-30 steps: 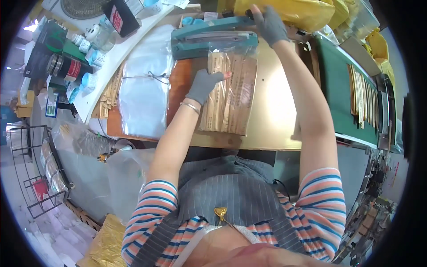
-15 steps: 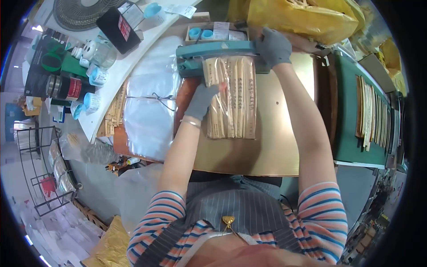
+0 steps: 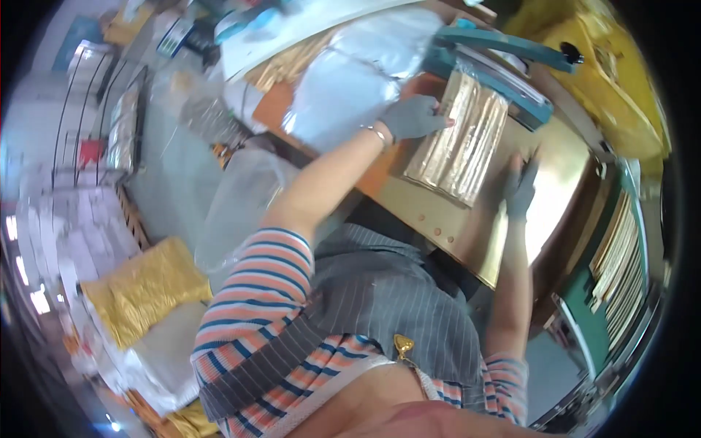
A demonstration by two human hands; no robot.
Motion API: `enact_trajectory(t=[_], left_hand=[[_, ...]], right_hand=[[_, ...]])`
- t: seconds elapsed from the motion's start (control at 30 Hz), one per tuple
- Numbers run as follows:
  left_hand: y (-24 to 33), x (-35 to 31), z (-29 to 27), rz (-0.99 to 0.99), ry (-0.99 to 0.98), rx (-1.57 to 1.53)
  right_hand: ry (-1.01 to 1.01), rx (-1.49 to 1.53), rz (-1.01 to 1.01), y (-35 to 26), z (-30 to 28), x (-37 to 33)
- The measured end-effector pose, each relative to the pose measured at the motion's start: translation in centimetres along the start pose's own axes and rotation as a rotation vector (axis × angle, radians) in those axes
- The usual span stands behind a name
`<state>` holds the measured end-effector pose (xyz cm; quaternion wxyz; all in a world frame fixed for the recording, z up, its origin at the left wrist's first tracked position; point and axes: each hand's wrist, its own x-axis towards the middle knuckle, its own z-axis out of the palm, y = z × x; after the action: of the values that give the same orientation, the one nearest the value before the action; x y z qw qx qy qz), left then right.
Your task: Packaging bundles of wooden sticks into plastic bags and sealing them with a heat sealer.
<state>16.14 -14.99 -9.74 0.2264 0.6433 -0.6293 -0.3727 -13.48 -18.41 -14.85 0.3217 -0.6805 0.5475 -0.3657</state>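
Observation:
A clear plastic packet (image 3: 460,139) of long, slim beige pieces, which look like paper-wrapped chopsticks, lies slanted on the gold-toned board (image 3: 409,193). Its far end meets a teal bag sealer (image 3: 529,102), whose long arm (image 3: 511,47) is raised off the base. My left hand (image 3: 414,117), in a grey glove with bare fingertips, is closed at the packet's left edge. Off the packet's right side, my right hand (image 3: 521,186), gloved alike and blurred by motion, holds nothing; its fingers look apart.
Left of the packet lies a stack of clear plastic bags (image 3: 343,80), beside a white table (image 3: 292,36). A yellow plastic sack (image 3: 599,80) stands at the far right. Nearer on the right, a green surface (image 3: 584,314) bears a row of thin strips (image 3: 621,255).
My right hand has left the sealer arm and come down to the packet's right. The arm has risen. My view has turned, so the board now appears slanted.

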Motion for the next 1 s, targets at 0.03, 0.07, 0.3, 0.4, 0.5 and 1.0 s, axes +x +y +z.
enact_trajectory(t=[0.03, 0.07, 0.3, 0.4, 0.5, 1.0], left_hand=[[0.2, -3.0, -1.6, 0.004, 0.108, -0.015], [-2.8, -5.9, -3.8, 0.053, 0.192, 0.093], [-15.4, -16.0, -8.0, -0.002, 0.399, 0.235], [-15.6, -14.1, -7.6, 0.045, 0.47, 0.614], [-10.8, -12.7, -7.8, 0.17, 0.7, 0.422], [11.3, -14.8, 3.4, 0.005, 0.035, -1.461]], right_hand=[[0.054, -0.435, -0.327, 2.0, 0.0, -4.4], [0.008, -0.742, -0.489, -1.4, -0.5, -7.4], [0.02, -0.574, -0.37, -1.9, -3.0, -14.1], [0.041, -0.577, -0.382, -0.9, -2.5, -13.0], [0.042, -0.513, -0.33, -0.7, -3.0, -13.3], [-0.135, 0.455, 0.259, -8.5, -2.6, -7.5]])
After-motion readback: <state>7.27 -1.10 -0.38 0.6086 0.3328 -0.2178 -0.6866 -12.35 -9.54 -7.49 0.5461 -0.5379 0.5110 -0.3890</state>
